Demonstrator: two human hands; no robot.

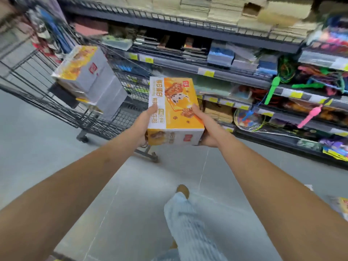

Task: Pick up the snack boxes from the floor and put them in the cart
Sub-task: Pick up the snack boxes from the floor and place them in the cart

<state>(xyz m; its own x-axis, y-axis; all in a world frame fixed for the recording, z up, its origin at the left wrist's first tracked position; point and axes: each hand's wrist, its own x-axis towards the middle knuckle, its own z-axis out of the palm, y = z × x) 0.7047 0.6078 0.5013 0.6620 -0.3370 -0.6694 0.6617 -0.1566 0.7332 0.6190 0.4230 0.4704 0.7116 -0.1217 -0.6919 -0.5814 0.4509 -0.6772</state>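
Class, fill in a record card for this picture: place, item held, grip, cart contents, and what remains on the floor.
Place: shop aisle beside stocked shelves
Item held: orange snack box, off the floor
Grip: left hand and right hand, one each side
Cart: ahead-left, stacked boxes inside
Floor: another box, blurred, at right edge

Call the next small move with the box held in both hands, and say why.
Probably swing the snack box left and forward, over the cart rim. The left hand and right hand grip its sides, and it hangs in the air to the right of the cart, where the stacked boxes already sit.
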